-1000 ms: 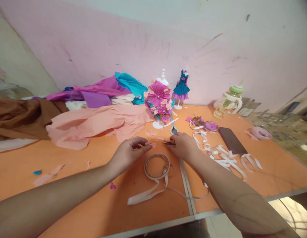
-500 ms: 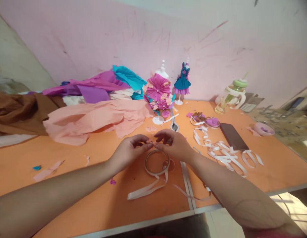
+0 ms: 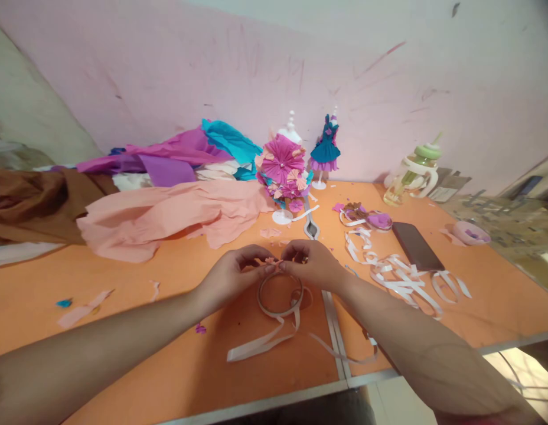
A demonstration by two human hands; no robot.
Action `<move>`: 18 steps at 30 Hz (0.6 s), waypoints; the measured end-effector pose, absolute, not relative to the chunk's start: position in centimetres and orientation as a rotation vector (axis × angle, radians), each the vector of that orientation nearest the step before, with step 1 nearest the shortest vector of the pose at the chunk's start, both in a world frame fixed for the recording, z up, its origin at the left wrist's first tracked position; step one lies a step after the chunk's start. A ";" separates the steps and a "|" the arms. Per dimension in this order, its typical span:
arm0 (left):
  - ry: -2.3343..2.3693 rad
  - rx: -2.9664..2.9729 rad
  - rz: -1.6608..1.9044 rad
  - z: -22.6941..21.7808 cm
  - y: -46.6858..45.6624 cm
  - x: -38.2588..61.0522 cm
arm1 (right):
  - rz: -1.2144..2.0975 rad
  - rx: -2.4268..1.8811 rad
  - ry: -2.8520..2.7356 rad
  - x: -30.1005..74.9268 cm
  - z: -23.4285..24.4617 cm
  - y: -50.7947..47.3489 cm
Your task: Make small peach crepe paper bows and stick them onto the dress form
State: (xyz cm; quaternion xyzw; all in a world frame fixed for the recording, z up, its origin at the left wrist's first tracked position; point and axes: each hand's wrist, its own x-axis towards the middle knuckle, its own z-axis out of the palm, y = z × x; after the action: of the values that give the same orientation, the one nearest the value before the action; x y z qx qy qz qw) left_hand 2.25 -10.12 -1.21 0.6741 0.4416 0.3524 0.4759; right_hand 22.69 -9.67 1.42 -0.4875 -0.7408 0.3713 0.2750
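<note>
Between my left hand (image 3: pixel 241 273) and my right hand (image 3: pixel 312 264) is a small peach crepe-paper piece (image 3: pixel 271 261), pinched by the fingertips of both. Its exact shape is partly hidden by the fingers. Just below them a ring wrapped in white ribbon (image 3: pixel 261 301) lies on the orange table, its loose ribbon tail (image 3: pixel 251 350) trailing toward the front edge. Beyond the hands, small peach paper scraps (image 3: pixel 271 233) are scattered. Behind these stands a mini dress form covered with magenta and peach paper flowers (image 3: pixel 283 162).
Peach crepe paper (image 3: pixel 176 212) and brown crepe paper (image 3: pixel 43 198) spread at left. A second small form wears a teal dress (image 3: pixel 326 149). To the right are curled white ribbons (image 3: pixel 400 280), a dark phone (image 3: pixel 418 245), a pink bowl (image 3: pixel 472 233) and a bottle with green lid (image 3: pixel 413 171).
Both hands sit slightly lower in the picture, still together at the peach paper piece. The fingers have shifted a little around it. Nothing else on the table has visibly moved.
</note>
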 end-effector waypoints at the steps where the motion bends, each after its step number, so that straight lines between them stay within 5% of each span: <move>1: 1.090 1.647 0.865 -1.2 -10.1 2.3 | 0.993 -1.300 -1.986 22.7 1.3 -9.7; 18: 1.176 1.632 0.909 -1.7 -10.0 2.5 | 1.150 -1.232 -1.812 22.1 0.9 -9.9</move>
State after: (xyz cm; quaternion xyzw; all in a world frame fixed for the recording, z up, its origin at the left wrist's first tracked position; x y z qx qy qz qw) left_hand 2.46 -9.97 -1.67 0.6603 0.4756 0.3676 0.4502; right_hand 22.14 -9.93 0.87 -0.4705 -0.6919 0.4390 0.3275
